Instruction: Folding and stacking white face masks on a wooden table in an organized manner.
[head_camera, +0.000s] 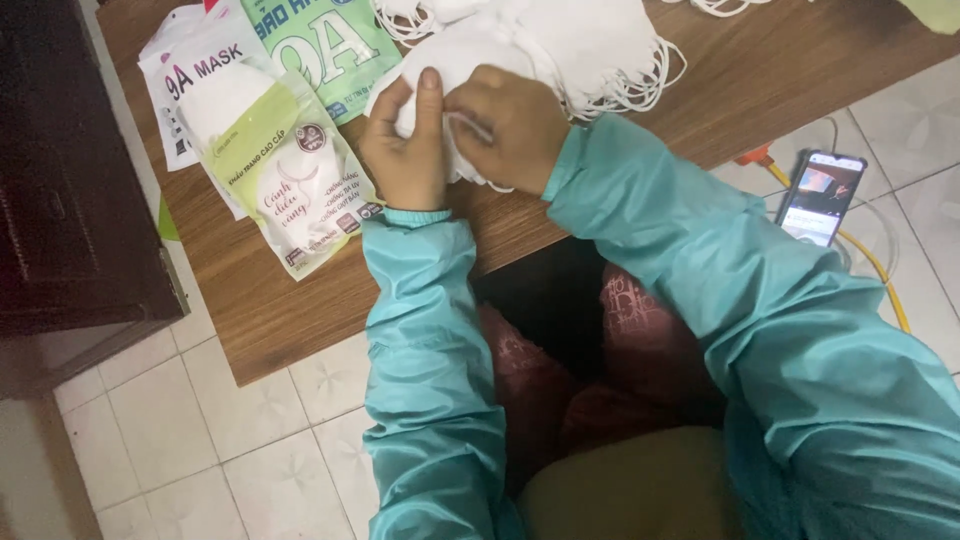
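Wooden table (700, 90), white mask (455, 70) pinched between left hand (405, 150) and right hand (505, 125); both grips closed on it

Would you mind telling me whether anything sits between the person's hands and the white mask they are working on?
Nothing visible does. The left hand and right hand both already rest directly on the white mask at the near edge of the mask pile on the wooden table.

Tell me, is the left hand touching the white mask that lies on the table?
Touching. The head view shows the left hand gripping the white mask, thumb pressed flat on its fabric, with the right hand holding it too.
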